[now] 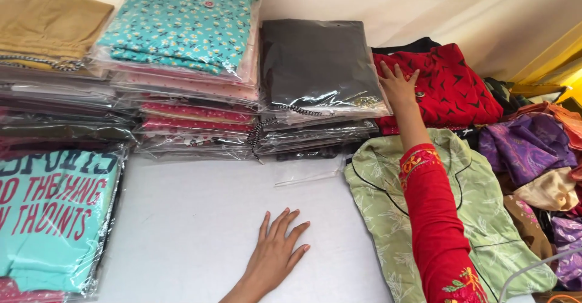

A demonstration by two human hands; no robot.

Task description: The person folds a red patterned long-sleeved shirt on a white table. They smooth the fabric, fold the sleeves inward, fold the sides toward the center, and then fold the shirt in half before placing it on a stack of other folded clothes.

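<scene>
My left hand [274, 255] rests flat on the white table surface [200, 218], fingers spread, holding nothing. My right hand [397, 86], at the end of a red embroidered sleeve, reaches far back and lies with spread fingers on a folded red garment with dark marks [451, 87]. That garment sits right beside a stack topped by a dark grey garment in clear plastic [318, 60]. Under my right forearm lies an unwrapped light green leaf-print shirt [485, 218].
Stacks of plastic-wrapped clothes line the back: a turquoise floral pack [182, 21] on pink ones, a tan pack [45, 18] at far left. A teal printed shirt pack [54, 215] lies at left. Loose purple, orange and cream fabrics [533, 151] pile at right.
</scene>
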